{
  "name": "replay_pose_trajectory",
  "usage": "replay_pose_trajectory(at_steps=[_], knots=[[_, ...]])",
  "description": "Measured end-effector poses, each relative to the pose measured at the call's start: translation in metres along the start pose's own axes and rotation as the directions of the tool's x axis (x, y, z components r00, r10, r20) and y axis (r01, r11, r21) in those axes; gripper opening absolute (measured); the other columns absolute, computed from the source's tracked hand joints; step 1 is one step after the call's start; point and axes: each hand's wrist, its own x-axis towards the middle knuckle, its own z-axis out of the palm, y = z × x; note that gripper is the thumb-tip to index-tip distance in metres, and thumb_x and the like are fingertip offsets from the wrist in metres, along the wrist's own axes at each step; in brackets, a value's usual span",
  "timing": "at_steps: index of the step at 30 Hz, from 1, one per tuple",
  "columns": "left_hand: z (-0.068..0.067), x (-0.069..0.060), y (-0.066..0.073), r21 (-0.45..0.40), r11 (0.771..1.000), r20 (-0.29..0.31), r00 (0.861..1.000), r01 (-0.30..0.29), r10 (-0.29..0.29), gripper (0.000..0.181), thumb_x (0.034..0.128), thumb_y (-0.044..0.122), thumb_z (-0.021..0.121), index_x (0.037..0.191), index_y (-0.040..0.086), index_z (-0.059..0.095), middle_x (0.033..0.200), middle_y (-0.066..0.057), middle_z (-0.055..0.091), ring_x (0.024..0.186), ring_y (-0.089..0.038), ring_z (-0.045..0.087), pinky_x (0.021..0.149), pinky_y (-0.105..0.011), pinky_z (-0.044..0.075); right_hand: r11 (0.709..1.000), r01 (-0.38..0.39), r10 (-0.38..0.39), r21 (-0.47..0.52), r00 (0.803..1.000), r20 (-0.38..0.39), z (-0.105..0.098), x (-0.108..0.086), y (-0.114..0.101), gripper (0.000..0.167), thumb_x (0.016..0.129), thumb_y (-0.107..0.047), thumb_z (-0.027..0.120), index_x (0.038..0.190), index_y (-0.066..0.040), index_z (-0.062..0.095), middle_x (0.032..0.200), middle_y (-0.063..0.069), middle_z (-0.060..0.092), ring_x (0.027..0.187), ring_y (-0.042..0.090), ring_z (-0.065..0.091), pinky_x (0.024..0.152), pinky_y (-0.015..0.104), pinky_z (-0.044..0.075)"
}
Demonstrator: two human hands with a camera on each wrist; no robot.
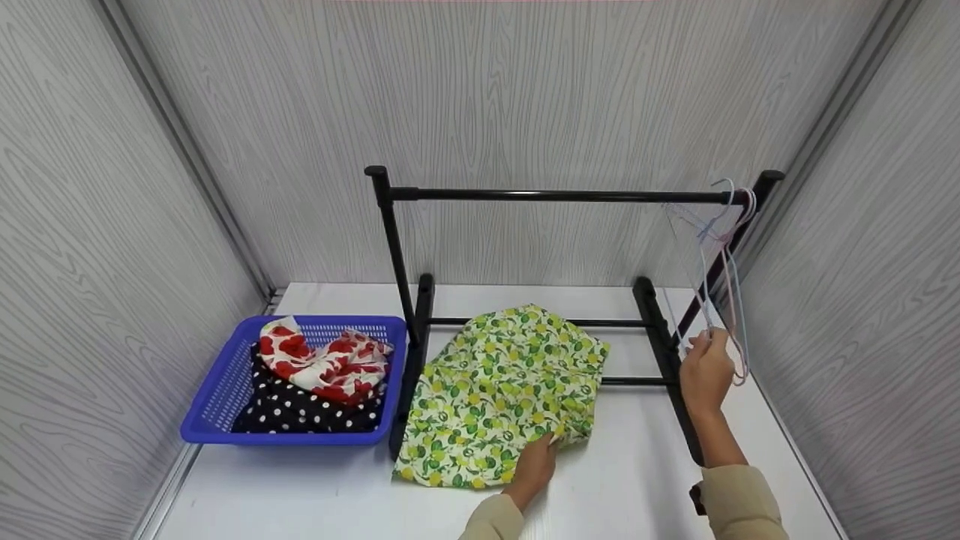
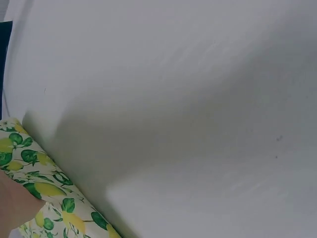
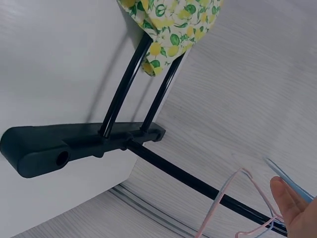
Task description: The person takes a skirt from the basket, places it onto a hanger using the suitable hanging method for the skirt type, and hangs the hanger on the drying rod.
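While pinching the lemon-print cloth by its near edge with the left hand, gripped a blue hanger in the right hand. Had the cloth over the rack's lower bars; judged it soft, light, best held at two corners.

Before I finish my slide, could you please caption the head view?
Left hand holds lemon-print cloth; right hand grips blue hanger.
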Motion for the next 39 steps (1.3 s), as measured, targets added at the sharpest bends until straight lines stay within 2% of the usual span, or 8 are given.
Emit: replay_pose_trajectory(at_steps=[5,9,13,19,22,27,34,39], knots=[[-0.008,0.007,-0.002,-0.206,0.978,-0.098,0.995,-0.036,0.016,0.034,0.0982,0.007,0.039,0.129,-0.004,0.048,0.126,-0.021,0.055,0.119,-0.036,0.051,0.095,-0.044,0.043,0.998,-0.046,0.045,0.034,0.999,0.026,0.003,-0.017,0.001,0.027,0.100,-0.018,0.034,0.105,0.004,0.049,0.089,0.024,0.068,0.079,0.041,0.067,0.064,0.052,0.046],[-0.013,0.013,-0.001,-0.253,0.966,-0.139,0.990,-0.053,0.018,0.035,0.0978,0.004,0.038,0.132,0.000,0.046,0.135,-0.017,0.049,0.126,-0.034,0.045,0.100,-0.044,0.040,0.996,-0.061,0.058,0.067,0.997,0.055,0.004,-0.030,0.003,0.030,0.100,-0.016,0.032,0.116,0.004,0.048,0.091,0.026,0.068,0.080,0.040,0.067,0.066,0.052,0.050],[-0.020,0.018,0.002,-0.254,0.967,-0.141,0.990,-0.012,-0.025,0.030,0.0967,0.001,0.040,0.124,-0.005,0.052,0.116,-0.020,0.061,0.101,-0.027,0.062,0.079,-0.032,0.051,0.994,-0.069,0.062,0.083,0.994,0.091,0.004,-0.045,0.004,0.032,0.101,-0.015,0.032,0.122,0.004,0.046,0.092,0.027,0.068,0.081,0.039,0.068,0.069,0.049,0.051],[-0.039,0.028,0.008,-0.339,0.941,-0.159,0.986,0.000,-0.057,0.036,0.0951,-0.006,0.037,0.129,-0.016,0.041,0.129,-0.032,0.048,0.109,-0.038,0.058,0.069,-0.029,0.051,0.995,-0.070,0.062,0.064,0.990,0.125,0.007,-0.068,0.010,0.033,0.101,-0.016,0.033,0.122,0.005,0.047,0.091,0.025,0.068,0.080,0.040,0.067,0.067,0.051,0.049],[-0.047,0.032,0.010,-0.349,0.937,-0.178,0.983,-0.015,-0.051,0.036,0.0957,-0.004,0.038,0.129,-0.014,0.042,0.115,-0.033,0.056,0.076,-0.025,0.063,0.061,-0.027,0.046,0.996,-0.080,0.074,0.044,0.988,0.136,0.009,-0.079,0.015,0.032,0.100,-0.015,0.033,0.122,0.004,0.047,0.091,0.024,0.069,0.079,0.040,0.067,0.066,0.052,0.048],[-0.058,0.038,0.013,-0.306,0.951,-0.196,0.980,-0.038,-0.023,0.032,0.0971,0.002,0.039,0.125,-0.010,0.049,0.071,-0.022,0.053,0.045,-0.002,0.025,0.055,-0.021,0.035,0.995,-0.095,0.089,0.030,0.986,0.142,0.012,-0.096,0.023,0.030,0.099,-0.011,0.036,0.121,0.005,0.048,0.089,0.024,0.068,0.080,0.040,0.067,0.068,0.053,0.049],[-0.079,0.048,0.021,-0.327,0.945,-0.198,0.979,-0.022,-0.045,0.035,0.0976,0.004,0.039,0.130,-0.008,0.047,0.092,-0.030,0.059,0.050,-0.010,0.036,0.058,-0.027,0.041,0.990,-0.141,0.136,0.013,0.971,0.195,0.014,-0.116,0.034,0.033,0.100,-0.011,0.032,0.124,0.007,0.045,0.089,0.028,0.066,0.080,0.042,0.066,0.069,0.053,0.050],[-0.095,0.056,0.029,-0.325,0.945,-0.223,0.973,-0.026,-0.050,0.036,0.0983,0.006,0.038,0.132,-0.006,0.045,0.089,-0.027,0.057,0.045,-0.007,0.026,0.055,-0.025,0.036,0.986,-0.162,0.165,-0.032,0.963,0.213,0.015,-0.125,0.040,0.032,0.099,-0.010,0.031,0.122,0.006,0.046,0.089,0.028,0.067,0.080,0.041,0.066,0.065,0.051,0.049]])
